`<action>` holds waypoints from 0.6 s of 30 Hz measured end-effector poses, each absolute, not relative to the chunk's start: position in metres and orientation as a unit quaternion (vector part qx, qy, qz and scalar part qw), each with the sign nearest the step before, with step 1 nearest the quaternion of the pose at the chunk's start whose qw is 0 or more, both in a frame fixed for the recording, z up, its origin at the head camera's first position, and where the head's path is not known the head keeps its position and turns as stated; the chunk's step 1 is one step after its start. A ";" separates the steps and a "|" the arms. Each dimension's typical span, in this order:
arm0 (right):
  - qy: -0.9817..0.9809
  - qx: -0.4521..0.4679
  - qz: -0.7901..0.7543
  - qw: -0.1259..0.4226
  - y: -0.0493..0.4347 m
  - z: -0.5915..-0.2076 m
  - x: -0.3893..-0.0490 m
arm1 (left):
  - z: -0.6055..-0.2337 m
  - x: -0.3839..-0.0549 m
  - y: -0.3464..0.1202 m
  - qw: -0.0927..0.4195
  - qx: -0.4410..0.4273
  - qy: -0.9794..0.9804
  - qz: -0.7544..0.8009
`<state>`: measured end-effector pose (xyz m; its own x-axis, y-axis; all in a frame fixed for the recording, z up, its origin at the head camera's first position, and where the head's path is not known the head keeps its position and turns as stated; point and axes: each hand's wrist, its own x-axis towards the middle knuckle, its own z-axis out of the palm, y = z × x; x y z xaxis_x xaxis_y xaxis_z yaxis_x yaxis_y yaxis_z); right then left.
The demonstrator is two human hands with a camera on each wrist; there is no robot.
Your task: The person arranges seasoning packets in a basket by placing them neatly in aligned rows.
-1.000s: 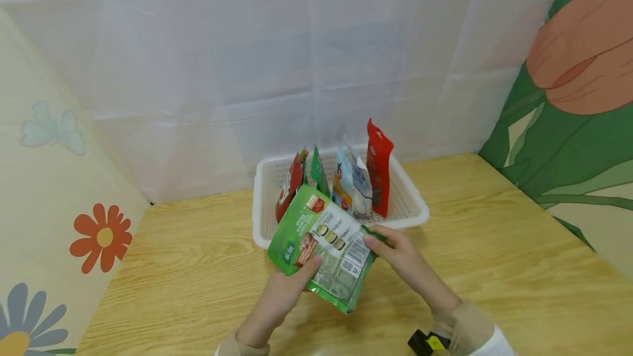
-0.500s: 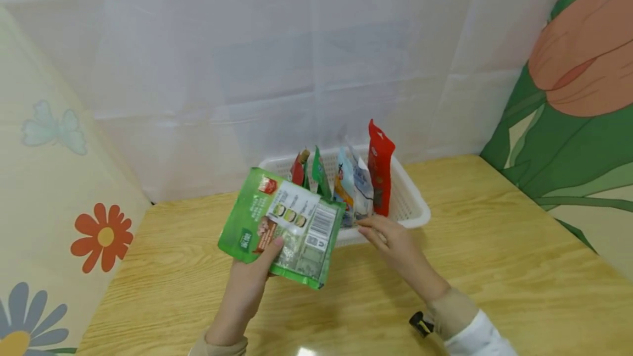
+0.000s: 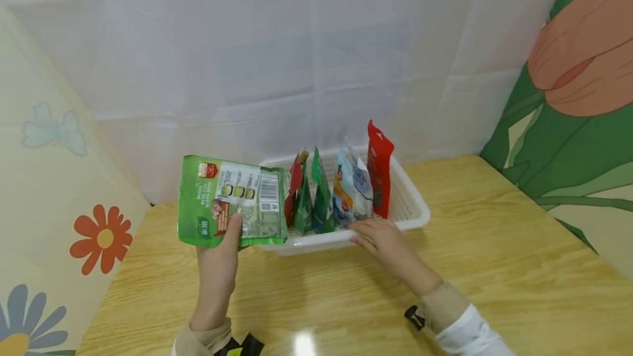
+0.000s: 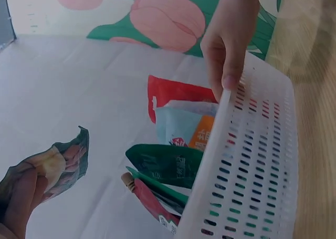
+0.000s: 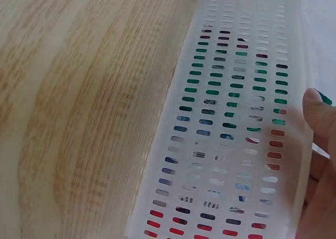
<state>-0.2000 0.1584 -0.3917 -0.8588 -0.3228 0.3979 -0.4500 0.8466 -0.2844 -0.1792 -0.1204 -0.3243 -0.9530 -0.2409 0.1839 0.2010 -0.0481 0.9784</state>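
Note:
My left hand (image 3: 217, 271) holds up a flat green food pouch (image 3: 198, 202), its thumb across the printed back. In the left wrist view, that pouch (image 4: 73, 160) appears edge-on at the left. My right hand (image 3: 393, 249) is at the front rim of a white plastic basket (image 3: 306, 244). The left wrist view has the right thumb outside the rim and fingers inside. Upright in the basket are a red packet (image 3: 379, 174), a light blue and orange packet (image 3: 342, 194), a whitish packet (image 3: 362, 188), green packets (image 3: 322, 199) and a dark red packet (image 3: 294, 183).
The basket stands on a wood-grain table (image 3: 148, 290) against a white sheet (image 3: 207, 59). Painted panels flank both sides, with a red flower (image 3: 104, 239) at left and a large tulip (image 3: 588, 54) at right. Black straps show near both wrists.
The left hand has carried the pouch left, away from the front of the basket, uncovering the packets. The right hand has let go of the pouch and moved onto the basket rim.

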 end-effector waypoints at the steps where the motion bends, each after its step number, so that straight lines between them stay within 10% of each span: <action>1: -0.946 0.203 0.188 0.169 0.158 -0.391 -0.200 | -0.325 -0.181 -0.121 0.159 0.010 -0.682 -0.714; 10: -0.948 0.195 0.190 0.164 0.159 -0.391 -0.200 | -0.341 -0.206 -0.118 0.273 -0.060 -0.824 -0.494; 18: -0.946 0.200 0.188 0.174 0.159 -0.393 -0.201 | -0.343 -0.236 -0.108 0.249 -0.070 -0.879 -0.400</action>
